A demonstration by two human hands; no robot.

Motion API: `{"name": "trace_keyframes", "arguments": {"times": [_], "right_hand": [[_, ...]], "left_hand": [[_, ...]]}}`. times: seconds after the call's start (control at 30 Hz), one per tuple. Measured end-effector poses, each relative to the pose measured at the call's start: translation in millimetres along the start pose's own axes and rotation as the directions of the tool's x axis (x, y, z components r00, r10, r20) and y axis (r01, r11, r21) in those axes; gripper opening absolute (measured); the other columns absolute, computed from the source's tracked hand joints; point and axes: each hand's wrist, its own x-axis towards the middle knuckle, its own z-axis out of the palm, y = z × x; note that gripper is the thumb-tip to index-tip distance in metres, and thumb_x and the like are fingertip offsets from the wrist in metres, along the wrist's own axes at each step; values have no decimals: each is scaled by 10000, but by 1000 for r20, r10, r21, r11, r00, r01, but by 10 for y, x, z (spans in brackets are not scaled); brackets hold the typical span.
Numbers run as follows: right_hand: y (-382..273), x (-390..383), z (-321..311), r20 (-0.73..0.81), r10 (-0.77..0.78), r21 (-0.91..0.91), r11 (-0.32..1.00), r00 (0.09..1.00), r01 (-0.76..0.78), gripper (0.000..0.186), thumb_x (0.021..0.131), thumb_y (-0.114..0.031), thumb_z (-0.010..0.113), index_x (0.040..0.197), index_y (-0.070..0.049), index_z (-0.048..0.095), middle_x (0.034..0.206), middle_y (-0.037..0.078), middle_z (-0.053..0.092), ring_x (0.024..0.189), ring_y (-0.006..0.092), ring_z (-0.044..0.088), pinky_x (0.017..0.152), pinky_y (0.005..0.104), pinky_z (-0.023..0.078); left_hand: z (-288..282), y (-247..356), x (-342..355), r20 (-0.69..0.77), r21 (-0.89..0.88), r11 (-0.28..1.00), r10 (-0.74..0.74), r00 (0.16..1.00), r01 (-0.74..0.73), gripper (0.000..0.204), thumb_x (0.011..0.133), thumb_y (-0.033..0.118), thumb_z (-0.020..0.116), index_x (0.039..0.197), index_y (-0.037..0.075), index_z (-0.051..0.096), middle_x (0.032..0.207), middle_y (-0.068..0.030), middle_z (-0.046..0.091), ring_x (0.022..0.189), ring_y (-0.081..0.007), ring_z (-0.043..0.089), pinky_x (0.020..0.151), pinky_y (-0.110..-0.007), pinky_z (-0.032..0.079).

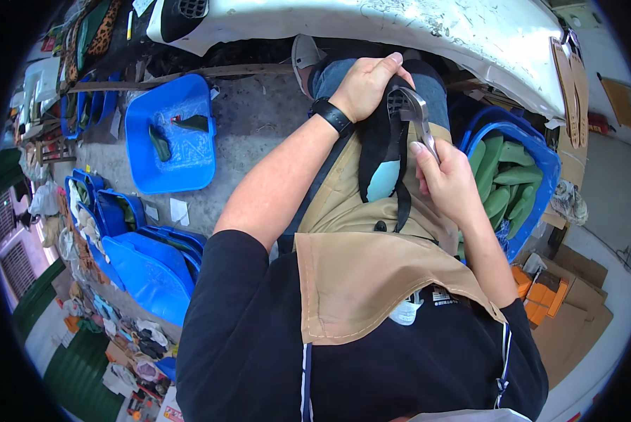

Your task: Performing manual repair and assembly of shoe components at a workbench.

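Note:
Across my lap, over the tan apron (336, 190), lies a black shoe upper (375, 151) with its underside turned up. A pale blue patch (383, 179) shows toward its near end, and a grid-patterned area at its far end. My left hand (368, 84) is wrapped round that far end, thumb on top; its other fingers are mostly hidden. In my right hand (447, 172) are silver lasting pliers (421, 116), their curved head against the upper's right edge by the grid. A black strap (403, 207) hangs from the upper toward me.
A blue bin (551, 169) of green shoe lasts stands close on my right. At left, another blue bin (206, 151) holds two dark green pieces, with more blue bins (146, 264) nearer. A white-covered bench (400, 28) runs along the far side. Cardboard (575, 316) lies at lower right.

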Motion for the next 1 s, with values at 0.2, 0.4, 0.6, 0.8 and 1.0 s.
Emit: {"name": "trace_keyframes", "arguments": {"times": [0.2,0.4,0.6,0.8,1.0], "right_hand": [[-187,-39,-162,53,187,-41,982,981,-185,329,1086,-249,552,828,-46,586,679,32,591,579,107,531,545,259,455],[-88,-130,-309,-45,-134,-58,990,990,131,378,1098,-297,518,829,-40,587,709,38,609,602,122,532,575,273,453],[46,329,-134,-128,-250,-343,919,960,194,408,1112,-327,485,853,-31,592,720,48,611,609,146,530,601,289,449],[-128,156,-154,-210,-497,-241,861,842,448,394,1112,-316,494,858,-31,593,693,52,596,601,162,525,593,303,442],[54,283,-72,-141,-308,-367,899,941,239,342,1076,-260,567,861,2,610,705,127,620,607,251,539,614,378,472]], "left_hand": [[67,-57,77,58,6,998,-58,997,58,568,1108,364,435,874,-10,793,840,-56,761,768,-150,637,843,-276,506],[10,-73,145,111,19,1000,-9,994,7,561,1096,356,423,902,-18,794,856,-62,767,781,-165,643,863,-283,506],[59,-316,168,44,182,944,272,961,-275,560,1084,376,428,964,-31,794,914,-83,775,836,-191,657,885,-295,506],[14,-150,123,139,-87,993,-70,988,83,559,1077,392,439,1014,-48,778,973,-99,775,893,-206,661,899,-305,502],[102,-320,52,33,69,992,107,994,-109,564,1083,398,429,1030,-38,782,1005,-102,773,907,-204,658,912,-302,500]]}}
